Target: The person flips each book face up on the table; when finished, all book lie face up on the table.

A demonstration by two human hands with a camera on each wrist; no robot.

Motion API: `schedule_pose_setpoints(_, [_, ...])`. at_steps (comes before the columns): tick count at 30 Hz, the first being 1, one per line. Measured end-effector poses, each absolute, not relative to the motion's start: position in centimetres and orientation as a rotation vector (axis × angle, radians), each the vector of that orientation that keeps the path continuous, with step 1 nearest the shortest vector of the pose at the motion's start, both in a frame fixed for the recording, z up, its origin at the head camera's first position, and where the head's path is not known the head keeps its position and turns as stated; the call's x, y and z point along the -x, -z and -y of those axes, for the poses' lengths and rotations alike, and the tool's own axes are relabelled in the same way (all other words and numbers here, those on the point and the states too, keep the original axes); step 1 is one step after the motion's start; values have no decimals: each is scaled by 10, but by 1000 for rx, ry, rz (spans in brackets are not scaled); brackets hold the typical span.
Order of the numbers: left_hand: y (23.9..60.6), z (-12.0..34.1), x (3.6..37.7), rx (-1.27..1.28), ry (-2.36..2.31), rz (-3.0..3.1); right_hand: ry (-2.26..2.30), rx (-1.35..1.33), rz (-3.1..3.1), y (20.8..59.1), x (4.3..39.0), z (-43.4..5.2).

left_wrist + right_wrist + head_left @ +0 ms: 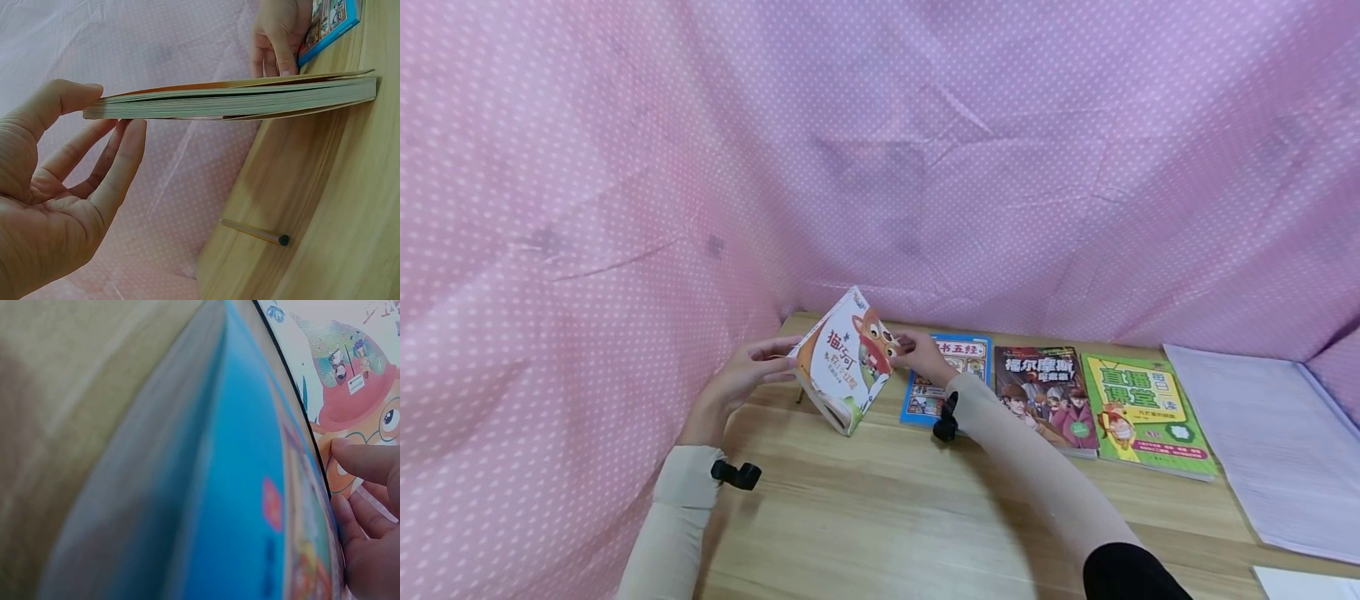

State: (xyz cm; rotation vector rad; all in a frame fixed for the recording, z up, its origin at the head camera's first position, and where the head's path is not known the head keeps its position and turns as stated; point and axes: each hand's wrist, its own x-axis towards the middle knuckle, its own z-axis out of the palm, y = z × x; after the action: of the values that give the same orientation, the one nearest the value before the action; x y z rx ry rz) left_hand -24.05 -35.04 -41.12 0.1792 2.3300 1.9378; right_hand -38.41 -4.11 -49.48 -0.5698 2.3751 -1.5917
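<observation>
A white paperback book with a cartoon fox in a red hat on its cover is tilted up over the left part of the table. My left hand pinches its left edge, thumb on one side and fingertips on the other, as the left wrist view shows. At the opposite edge my right hand holds the book, its thumb on the cover beside the fox's glasses in the right wrist view. In the left wrist view, the page edges face the camera and the book's lower end is at the tabletop.
A blue comic book, partly behind the right wrist, lies beside a dark detective book and a green book. Farther right is a white sheet-like pad. A pencil lies beside the raised book. Pink dotted cloth hangs behind.
</observation>
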Motion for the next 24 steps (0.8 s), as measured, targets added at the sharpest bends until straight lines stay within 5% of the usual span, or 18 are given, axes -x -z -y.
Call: schedule_pose_setpoints(24, [434,341,204,-44,-2061,-2304,1564,689,-2337,499,374,28])
